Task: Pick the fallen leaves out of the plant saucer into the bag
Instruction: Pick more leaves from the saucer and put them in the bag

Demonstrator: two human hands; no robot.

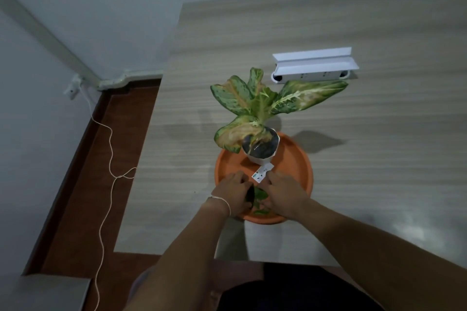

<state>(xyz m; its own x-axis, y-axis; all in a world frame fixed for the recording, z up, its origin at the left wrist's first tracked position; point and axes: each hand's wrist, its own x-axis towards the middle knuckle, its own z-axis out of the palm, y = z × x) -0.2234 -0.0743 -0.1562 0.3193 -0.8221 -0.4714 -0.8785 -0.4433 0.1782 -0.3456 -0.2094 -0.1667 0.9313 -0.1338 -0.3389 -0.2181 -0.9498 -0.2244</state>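
Note:
An orange plant saucer [298, 159] sits on the wood-grain table, with a white pot [262, 158] holding a variegated plant [255, 103] at its far side. Both hands are over the saucer's near part. My left hand [232, 192] is curled around a dark bag [250, 194], held at its edge. My right hand [283, 194] rests fingers-down against loose green leaves [260, 195] lying between the two hands. Another leaf [260, 212] lies by the near rim. Whether the right fingers pinch a leaf is hidden.
A white label tag [262, 171] hangs from the pot toward my hands. A white power strip with a raised lid [313, 68] lies on the table behind the plant. A thin cord [108, 159] trails over the brown floor at left. The table edge [131, 209] runs close on my left.

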